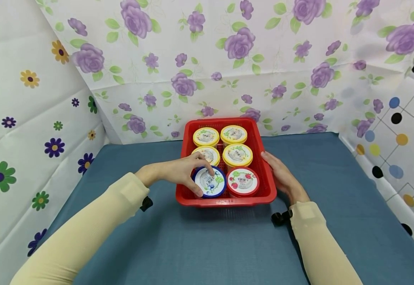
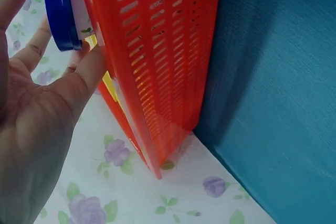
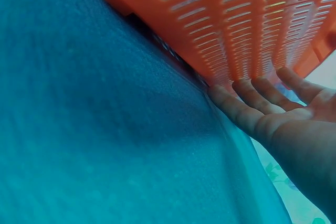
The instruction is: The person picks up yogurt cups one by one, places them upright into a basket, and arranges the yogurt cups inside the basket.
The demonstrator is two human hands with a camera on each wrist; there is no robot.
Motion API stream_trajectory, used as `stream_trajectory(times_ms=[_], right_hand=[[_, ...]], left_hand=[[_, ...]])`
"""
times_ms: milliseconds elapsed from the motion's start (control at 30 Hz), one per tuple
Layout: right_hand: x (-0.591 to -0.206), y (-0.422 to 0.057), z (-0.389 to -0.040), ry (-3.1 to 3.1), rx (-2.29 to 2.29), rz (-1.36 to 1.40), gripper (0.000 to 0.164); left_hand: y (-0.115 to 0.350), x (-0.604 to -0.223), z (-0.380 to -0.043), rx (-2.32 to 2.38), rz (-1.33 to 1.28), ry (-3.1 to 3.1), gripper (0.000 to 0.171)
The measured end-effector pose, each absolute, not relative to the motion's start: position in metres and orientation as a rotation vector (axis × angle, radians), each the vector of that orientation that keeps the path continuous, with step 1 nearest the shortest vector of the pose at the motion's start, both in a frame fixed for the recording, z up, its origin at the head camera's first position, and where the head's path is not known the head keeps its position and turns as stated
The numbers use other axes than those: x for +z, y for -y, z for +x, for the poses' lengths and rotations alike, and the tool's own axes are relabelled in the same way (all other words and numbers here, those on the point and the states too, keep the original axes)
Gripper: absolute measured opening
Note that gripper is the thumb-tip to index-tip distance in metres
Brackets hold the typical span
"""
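Observation:
A red plastic basket [image 1: 225, 202] with slotted sides holds several lidded tubs. At its near left corner is a tub with a blue-rimmed lid [image 1: 212, 186], printed with blueberries. My left hand [image 1: 183, 171] spans this lid, thumb at its near left edge and fingers across its far side. In the left wrist view the blue lid [image 2: 60, 11] stands out past the basket rim, between thumb and fingers of the left hand [image 2: 37, 103]. My right hand [image 1: 282, 174] lies along the basket's right side, its fairly straight fingertips touching the slotted wall [image 3: 231, 35].
Beside the blue-lidded tub sits a red-lidded tub [image 1: 243, 182]. Behind them stand several yellow-lidded tubs [image 1: 237, 154]. The basket rests on a blue-green cloth [image 1: 192, 245], close to the flowered sheet [image 1: 207, 51] at the back. Patterned sheets hang at both sides.

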State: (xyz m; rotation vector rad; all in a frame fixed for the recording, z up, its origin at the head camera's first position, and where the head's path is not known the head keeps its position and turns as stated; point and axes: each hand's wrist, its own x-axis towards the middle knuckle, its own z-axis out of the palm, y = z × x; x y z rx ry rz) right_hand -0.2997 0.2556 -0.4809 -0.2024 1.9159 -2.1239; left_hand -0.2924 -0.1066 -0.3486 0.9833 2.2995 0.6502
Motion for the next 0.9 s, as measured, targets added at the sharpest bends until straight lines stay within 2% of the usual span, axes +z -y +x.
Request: stream_trajectory(times_ms=[200,433,900], right_hand=[[-0.4802,-0.2555,-0.2997,-1.906,-2.130,-0.196,0.067],[-0.4789,-0.2549,-0.2998,-1.891,-2.136,-0.185,0.067],[-0.4793,-0.2555,-0.2992,-1.886,-2.137,-0.208,0.066]], left_hand=[[0.1098,-0.3502,-0.2927,0.606,0.991,-2.317,0.051],[0.1091,-0.3495,-0.2943,0.594,0.999,-2.322,0.035],[0.1106,-0.3466,-0.2992,0.460,1.083,-2.392,0.034]])
